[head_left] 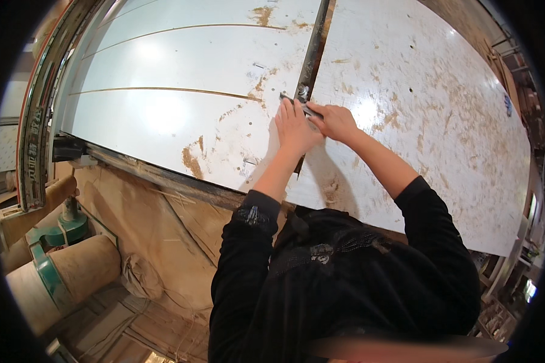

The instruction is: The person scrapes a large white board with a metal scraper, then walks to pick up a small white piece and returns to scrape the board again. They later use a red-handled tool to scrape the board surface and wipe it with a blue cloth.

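Black cloth comes first: our top (345, 272) fills the lower middle, both sleeves reaching up and forward. Beyond it spreads the table (442, 127), broad, white and smeared with brown dust (192, 162). Straight through it runs a dark slot (315, 54), splitting left section from right. Off to our left stands a tall metal rail (33, 133), and below it we spot a tan cylinder (91, 266) wearing a green band (45, 269). Thin brown grooves (163, 89) cross the left section.

Now to our hands, close together over the slot! Our right hand (336, 121) is curled around the right end of a metal tool (312, 110). Our left hand (293, 128) lays straightened fingers over its other end; the thumb is hidden, so we cannot tell whether it grips. That tool lies slantwise across the slot, just beside a small shiny fitting (303, 91).
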Demonstrator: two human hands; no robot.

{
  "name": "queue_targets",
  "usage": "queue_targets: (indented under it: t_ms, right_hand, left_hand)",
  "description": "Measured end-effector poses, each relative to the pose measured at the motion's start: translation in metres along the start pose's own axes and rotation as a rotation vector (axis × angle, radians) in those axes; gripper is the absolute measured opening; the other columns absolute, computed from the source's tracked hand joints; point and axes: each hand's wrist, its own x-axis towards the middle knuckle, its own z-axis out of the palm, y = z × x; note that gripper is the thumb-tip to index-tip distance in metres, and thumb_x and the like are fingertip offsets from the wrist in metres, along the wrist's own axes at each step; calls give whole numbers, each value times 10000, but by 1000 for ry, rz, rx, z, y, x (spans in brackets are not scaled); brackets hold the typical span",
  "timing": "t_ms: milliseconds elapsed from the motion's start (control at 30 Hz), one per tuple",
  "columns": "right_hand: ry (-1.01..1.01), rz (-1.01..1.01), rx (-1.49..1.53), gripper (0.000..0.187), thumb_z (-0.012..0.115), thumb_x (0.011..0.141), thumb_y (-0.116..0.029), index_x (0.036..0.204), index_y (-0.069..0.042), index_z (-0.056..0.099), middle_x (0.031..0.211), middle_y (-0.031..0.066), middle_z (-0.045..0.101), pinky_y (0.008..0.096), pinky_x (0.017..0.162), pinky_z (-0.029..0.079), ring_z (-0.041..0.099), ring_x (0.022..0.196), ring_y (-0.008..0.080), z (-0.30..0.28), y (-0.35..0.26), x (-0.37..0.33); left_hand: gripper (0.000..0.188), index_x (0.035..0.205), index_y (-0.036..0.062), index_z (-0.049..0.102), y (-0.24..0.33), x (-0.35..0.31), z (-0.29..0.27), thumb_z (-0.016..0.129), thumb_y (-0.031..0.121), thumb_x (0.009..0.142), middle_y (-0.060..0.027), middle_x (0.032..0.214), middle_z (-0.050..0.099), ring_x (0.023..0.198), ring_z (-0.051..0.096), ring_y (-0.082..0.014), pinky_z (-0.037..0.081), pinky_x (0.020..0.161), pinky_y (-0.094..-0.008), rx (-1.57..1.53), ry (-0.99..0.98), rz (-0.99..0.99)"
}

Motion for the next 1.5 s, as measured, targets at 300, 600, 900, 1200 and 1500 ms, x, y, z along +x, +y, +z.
queue_targets:
  t_ms: [300,600,900,1200,1500]
  right_hand:
    - [18,-13,13,401,566,894,-395,1240,-199,617,811,100,701,416,659,520,672,774,286,8,7,6]
    - [-17,21,6,401,571,889,-394,1229,-187,618,771,94,695,415,640,518,671,745,281,3,-2,-3]
    - [-4,15,31,397,568,883,-395,1216,-186,625,842,99,704,419,671,522,673,779,291,3,-1,2]
    - [4,-7,2,414,567,886,-406,1227,-179,631,877,102,710,410,686,523,671,794,297,0,1,5]
    - [-4,-2,-21,412,563,901,-406,1241,-181,621,752,84,698,399,671,519,673,754,272,-1,0,3]
  left_hand:
    - [1104,1441,-30,267,-2,0,1,785,499,622,-307,1501,210,1418,193,-404,184,1117,-543,-13,31,16]
    - [1093,1441,-28,268,-1,-7,0,786,490,631,-300,1504,213,1424,187,-398,189,1116,-549,5,37,12]
    - [1086,1460,-23,216,8,-8,-12,774,437,650,-286,1526,169,1443,143,-378,146,1151,-510,15,-75,-40]
    - [1036,1441,-32,252,3,-6,-1,722,495,683,-316,1502,196,1425,171,-417,168,1135,-527,17,4,-5]
    - [1095,1455,-29,224,1,3,4,777,471,652,-321,1508,168,1425,158,-423,159,1132,-536,-2,44,-15]
